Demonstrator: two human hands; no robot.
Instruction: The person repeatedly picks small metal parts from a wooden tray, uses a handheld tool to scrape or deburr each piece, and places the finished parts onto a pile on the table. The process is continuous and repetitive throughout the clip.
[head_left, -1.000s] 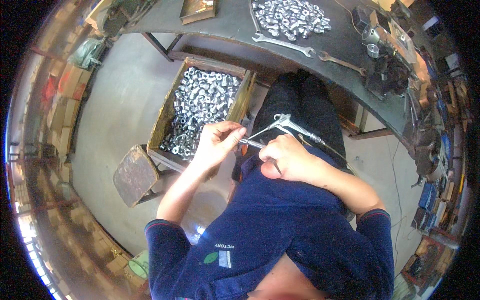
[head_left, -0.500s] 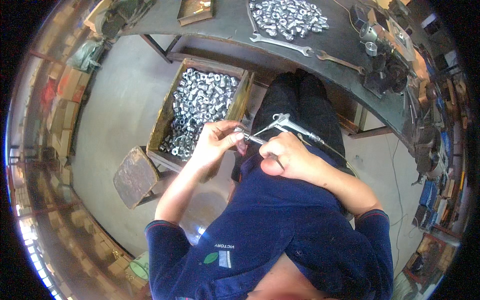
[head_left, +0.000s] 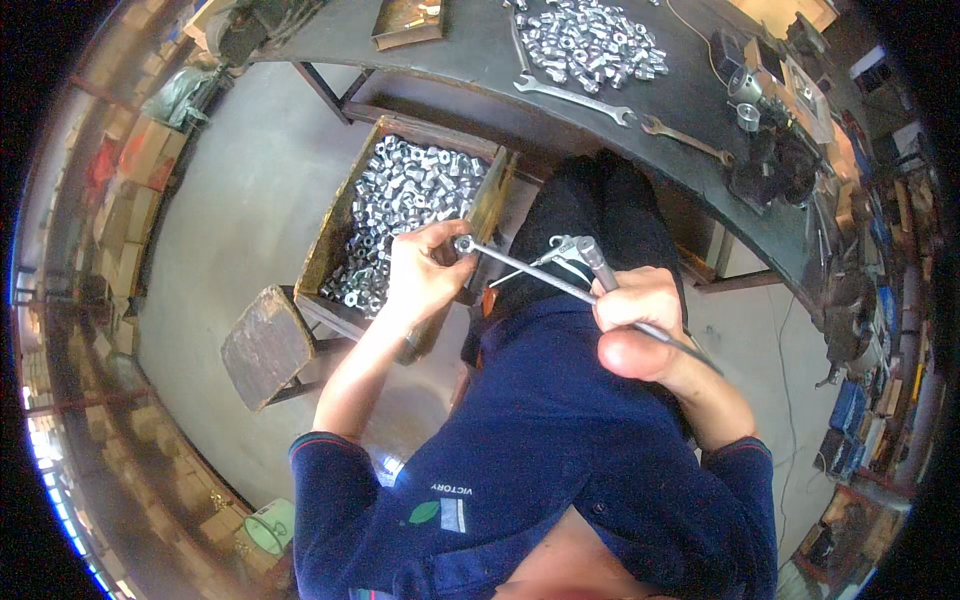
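Observation:
My left hand (head_left: 422,268) pinches a small shiny metal fitting (head_left: 463,244) with a round opening, beside the box of fittings. My right hand (head_left: 638,318) is closed around a long thin metal rod (head_left: 540,275). The rod's far end meets the fitting, and its other end sticks out past my wrist. A short grey metal cylinder (head_left: 601,266) also juts from my right fist; whether it joins the rod is hidden by the fingers. Behind the rod, over my dark trousers, lies a silver air blow gun (head_left: 562,250), partly covered.
A wooden box (head_left: 325,245) full of metal fittings stands left of my legs, by a small wooden stool (head_left: 265,348). The dark workbench (head_left: 460,55) ahead carries a pile of fittings (head_left: 590,45), an open-end wrench (head_left: 575,102), a rusty wrench (head_left: 690,140) and a shallow tray (head_left: 408,38).
My right hand has moved right and toward me, away from my left hand. The rod now spans the gap between them, and the cylinder has swung to point forward.

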